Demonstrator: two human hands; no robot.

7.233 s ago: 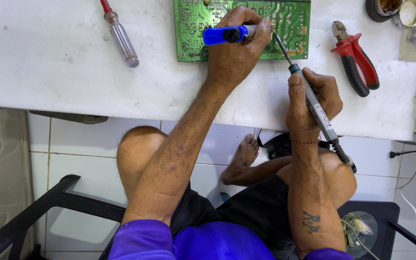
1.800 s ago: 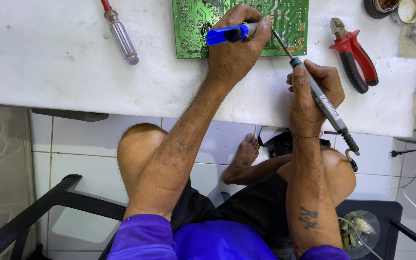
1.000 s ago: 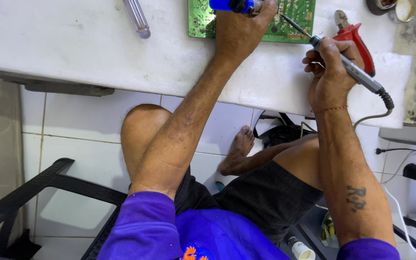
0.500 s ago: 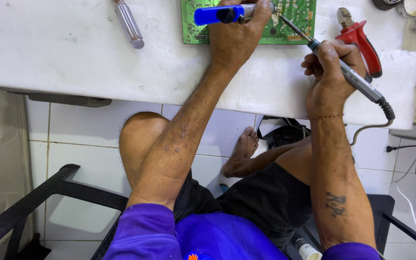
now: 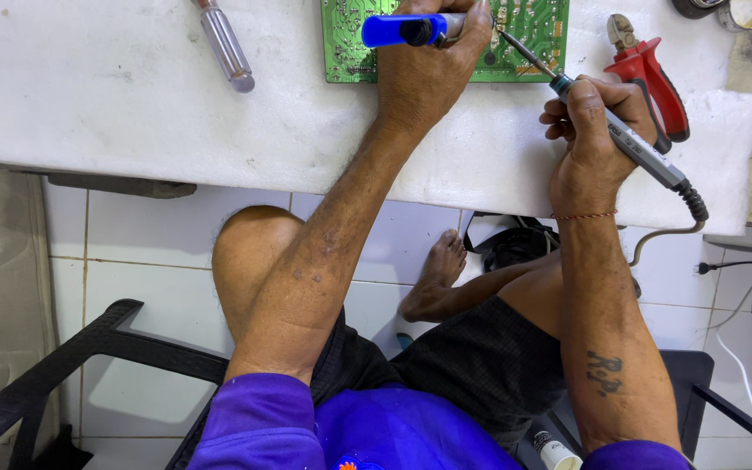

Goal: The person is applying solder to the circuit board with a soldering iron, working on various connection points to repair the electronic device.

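A green circuit board lies on the white tabletop at the far edge of view. My left hand rests over the board, gripping a blue tube-shaped tool that points left. My right hand grips a grey soldering iron like a pen. Its thin tip reaches up-left onto the board, close to my left hand's fingers. The iron's cord hangs off the table's edge.
Red-handled cutters lie right of the board, just beyond my right hand. A clear-handled screwdriver lies at the left. Small round containers sit at the top right. Below the table are my bare legs, a tiled floor and a black chair.
Over the frames the view has shifted and my right hand with the iron has swung slightly right and back. Both hands keep their tools on the board.
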